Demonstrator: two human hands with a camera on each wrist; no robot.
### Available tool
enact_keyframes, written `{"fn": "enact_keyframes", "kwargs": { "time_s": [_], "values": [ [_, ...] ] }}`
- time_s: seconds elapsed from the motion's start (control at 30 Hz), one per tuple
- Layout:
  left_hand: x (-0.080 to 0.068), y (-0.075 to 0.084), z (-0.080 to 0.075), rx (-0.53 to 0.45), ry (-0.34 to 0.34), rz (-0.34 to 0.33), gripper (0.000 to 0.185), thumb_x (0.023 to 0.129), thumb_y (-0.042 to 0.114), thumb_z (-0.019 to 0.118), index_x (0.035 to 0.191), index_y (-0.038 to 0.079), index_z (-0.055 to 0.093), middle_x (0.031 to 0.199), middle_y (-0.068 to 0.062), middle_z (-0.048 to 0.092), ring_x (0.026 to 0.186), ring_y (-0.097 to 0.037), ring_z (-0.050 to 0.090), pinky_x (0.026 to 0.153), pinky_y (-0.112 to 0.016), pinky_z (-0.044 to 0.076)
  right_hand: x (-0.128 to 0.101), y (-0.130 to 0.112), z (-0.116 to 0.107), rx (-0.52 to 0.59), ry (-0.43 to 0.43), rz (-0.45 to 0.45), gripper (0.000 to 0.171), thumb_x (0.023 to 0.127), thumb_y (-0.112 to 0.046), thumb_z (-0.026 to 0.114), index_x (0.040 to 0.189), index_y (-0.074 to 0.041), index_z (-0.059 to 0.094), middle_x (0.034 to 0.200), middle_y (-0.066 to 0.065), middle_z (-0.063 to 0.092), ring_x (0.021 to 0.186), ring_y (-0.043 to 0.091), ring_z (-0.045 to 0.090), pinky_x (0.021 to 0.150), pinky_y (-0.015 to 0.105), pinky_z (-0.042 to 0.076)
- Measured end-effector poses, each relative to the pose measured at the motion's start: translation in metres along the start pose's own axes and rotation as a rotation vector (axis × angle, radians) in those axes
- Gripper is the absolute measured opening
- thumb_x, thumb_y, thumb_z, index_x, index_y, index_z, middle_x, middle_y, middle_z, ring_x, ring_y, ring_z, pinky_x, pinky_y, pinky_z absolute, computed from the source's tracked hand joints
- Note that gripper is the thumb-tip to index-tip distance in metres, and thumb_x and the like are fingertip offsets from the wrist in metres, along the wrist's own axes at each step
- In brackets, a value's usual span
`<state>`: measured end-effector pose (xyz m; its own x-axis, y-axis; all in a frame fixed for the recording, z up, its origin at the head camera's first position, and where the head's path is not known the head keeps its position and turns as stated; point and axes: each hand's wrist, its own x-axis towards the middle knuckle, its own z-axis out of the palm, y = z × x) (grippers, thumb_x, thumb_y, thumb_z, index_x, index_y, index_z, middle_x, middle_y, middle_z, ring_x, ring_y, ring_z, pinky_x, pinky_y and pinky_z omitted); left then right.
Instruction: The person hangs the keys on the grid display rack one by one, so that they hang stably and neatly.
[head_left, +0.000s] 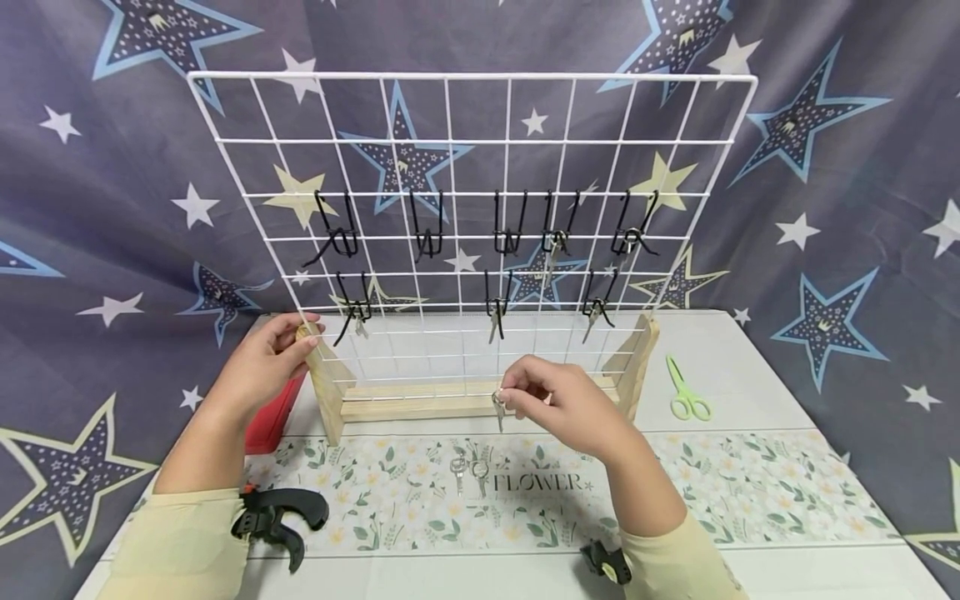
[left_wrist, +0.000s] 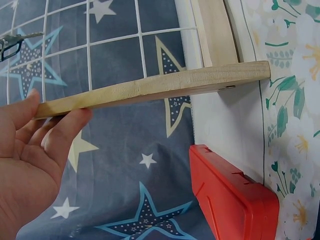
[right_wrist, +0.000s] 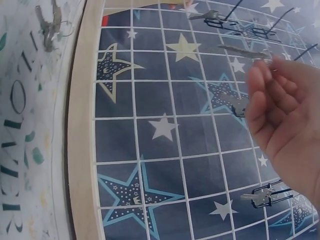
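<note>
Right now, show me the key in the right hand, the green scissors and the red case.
Held key [right_wrist: 242,51]: right wrist view, on its blade.
Green scissors [head_left: 683,392]: head view, near the pivot.
Red case [left_wrist: 227,196]: left wrist view, around the middle of its visible side.

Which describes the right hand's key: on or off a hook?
Off: in the head view, the right hand pinches the key below the black hooks.

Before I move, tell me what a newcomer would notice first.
The white wire grid in its wooden stand dominates the middle, hung with black hooks before a star-patterned cloth. In front of it, the right hand pinches a key, while the left hand grips the stand's left end. The boldest colours are the red case left of the stand and the green scissors on its right.
</note>
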<state>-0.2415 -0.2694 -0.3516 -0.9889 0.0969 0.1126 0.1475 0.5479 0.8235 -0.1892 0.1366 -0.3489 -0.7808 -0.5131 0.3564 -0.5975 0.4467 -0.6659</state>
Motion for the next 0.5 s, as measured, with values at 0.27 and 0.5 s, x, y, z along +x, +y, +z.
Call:
{"fn": "enact_keyframes", "kwargs": {
  "time_s": [0.27, 0.5],
  "values": [
    [0.0, 0.0, 0.0, 0.003, 0.013, -0.001, 0.045, 0.104, 0.029, 0.048, 0.144, 0.008, 0.043, 0.137, -0.018, 0.053, 0.113, -0.012, 0.056, 0.081, -0.012, 0.051, -0.004, -0.007, -0.006, 0.259, 0.11, -0.063, 0.004, 0.096, -0.011, 0.063, 0.099, -0.015, 0.064, 0.077, 0.001, 0.066, 0.07, 0.019, 0.063, 0.061, 0.028, 0.053],
    [0.0, 0.001, -0.001, 0.001, 0.002, 0.003, 0.045, 0.105, 0.028, 0.048, 0.144, 0.007, 0.043, 0.138, -0.019, 0.053, 0.114, -0.013, 0.056, 0.081, -0.013, 0.052, -0.006, -0.015, -0.013, 0.483, 0.167, -0.137, 0.006, 0.096, 0.001, 0.058, 0.101, -0.001, 0.06, 0.079, 0.011, 0.064, 0.069, 0.015, 0.062, 0.058, 0.026, 0.05]
  ]
}}
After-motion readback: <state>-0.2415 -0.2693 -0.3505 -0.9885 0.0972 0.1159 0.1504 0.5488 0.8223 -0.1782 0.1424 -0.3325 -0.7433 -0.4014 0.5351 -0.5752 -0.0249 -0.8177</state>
